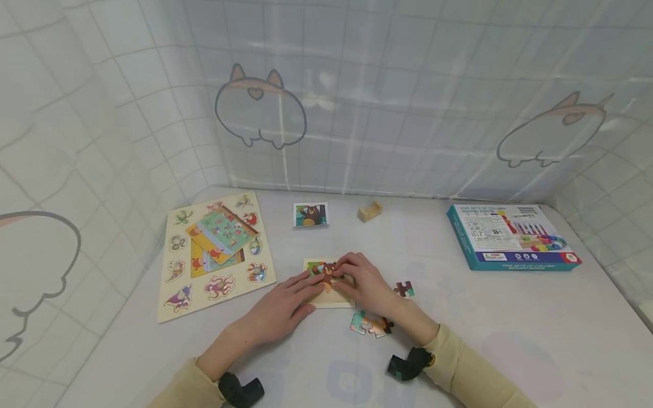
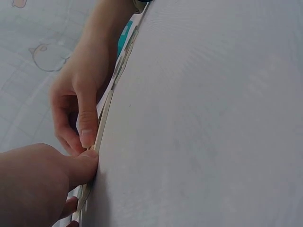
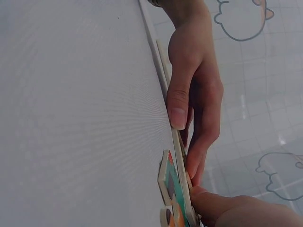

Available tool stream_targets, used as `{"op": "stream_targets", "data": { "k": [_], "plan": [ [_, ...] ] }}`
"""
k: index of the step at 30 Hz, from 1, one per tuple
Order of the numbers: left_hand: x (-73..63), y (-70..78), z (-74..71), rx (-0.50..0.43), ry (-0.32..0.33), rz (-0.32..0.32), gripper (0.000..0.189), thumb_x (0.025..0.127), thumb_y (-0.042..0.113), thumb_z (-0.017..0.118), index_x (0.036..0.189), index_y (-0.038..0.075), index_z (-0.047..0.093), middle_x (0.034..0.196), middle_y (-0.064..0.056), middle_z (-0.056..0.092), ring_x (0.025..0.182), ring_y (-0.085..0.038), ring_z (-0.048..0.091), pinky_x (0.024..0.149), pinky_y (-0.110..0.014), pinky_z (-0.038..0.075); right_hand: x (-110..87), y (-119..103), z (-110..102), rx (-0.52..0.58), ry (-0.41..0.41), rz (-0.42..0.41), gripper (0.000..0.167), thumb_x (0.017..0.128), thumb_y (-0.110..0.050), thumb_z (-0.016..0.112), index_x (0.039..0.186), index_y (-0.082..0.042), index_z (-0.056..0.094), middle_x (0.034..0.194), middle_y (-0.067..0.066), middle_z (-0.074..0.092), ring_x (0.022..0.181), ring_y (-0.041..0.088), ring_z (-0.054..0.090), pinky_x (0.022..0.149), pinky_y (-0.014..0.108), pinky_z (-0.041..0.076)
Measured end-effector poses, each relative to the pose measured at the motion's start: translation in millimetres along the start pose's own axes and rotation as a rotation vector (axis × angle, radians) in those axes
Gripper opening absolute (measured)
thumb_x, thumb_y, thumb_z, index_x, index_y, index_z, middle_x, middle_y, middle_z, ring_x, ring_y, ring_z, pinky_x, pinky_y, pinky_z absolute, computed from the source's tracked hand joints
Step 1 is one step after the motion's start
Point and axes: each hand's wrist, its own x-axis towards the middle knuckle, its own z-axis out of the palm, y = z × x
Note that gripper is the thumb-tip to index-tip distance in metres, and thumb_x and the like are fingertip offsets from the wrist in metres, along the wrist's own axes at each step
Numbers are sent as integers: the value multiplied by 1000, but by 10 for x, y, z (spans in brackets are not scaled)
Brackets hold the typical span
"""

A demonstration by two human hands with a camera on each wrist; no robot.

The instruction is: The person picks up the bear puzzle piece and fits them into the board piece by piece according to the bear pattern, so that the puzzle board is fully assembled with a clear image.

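A small wooden puzzle tray lies on the table between the two hands, with bear-picture jigsaw pieces at its upper left. My left hand rests on the tray's left side with its fingers stretched toward the bear; its thumb lies along the near edge. From the right, my right hand reaches over the tray and pinches a puzzle piece between bent fingers and thumb; the fingers mostly hide this piece. Loose puzzle pieces lie by the right forearm, and a brown one lies just beyond it.
A bear picture card and a small wooden block stand at the back. On the left lies a sea-animal board with colourful cards on it. A teal-edged box sits at right. Patterned fabric encloses the table.
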Motion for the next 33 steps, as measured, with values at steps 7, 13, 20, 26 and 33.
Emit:
{"op": "stream_targets", "data": {
  "k": [7,13,20,26,33],
  "plan": [
    [4,9,-4,-6,-1,-1,47,104,29,55,149,16,49,158,0,41,149,-29,32,116,-52,38,-3,-3,-2,10,-2,4,10,92,-20,74,98,-12,75,112,0,63,102,13,52,82,28,52],
    [3,2,2,3,-10,-3,50,104,30,54,151,18,46,159,1,40,149,-29,31,116,-53,38,2,-1,0,3,-1,7,12,92,-21,74,97,-10,77,111,0,63,100,13,51,79,26,51],
    [1,-6,12,33,-17,12,50,104,31,54,152,19,45,159,0,40,149,-29,31,117,-52,36,4,-5,-13,-9,-17,1,18,92,-19,74,104,-7,80,112,3,62,101,15,52,81,28,51],
    [6,-3,30,60,-11,42,50,104,29,52,152,17,44,160,0,38,150,-30,30,119,-49,34,-3,-15,-23,-7,-17,-9,19,91,-17,76,106,-6,79,112,4,63,100,18,52,79,27,51],
    [17,6,54,82,-7,59,51,105,28,52,154,16,41,162,1,34,151,-25,28,120,-45,33,-9,-45,-37,-9,0,-22,18,90,-15,76,104,-5,79,112,5,63,100,19,53,78,27,52]
  ]
}}
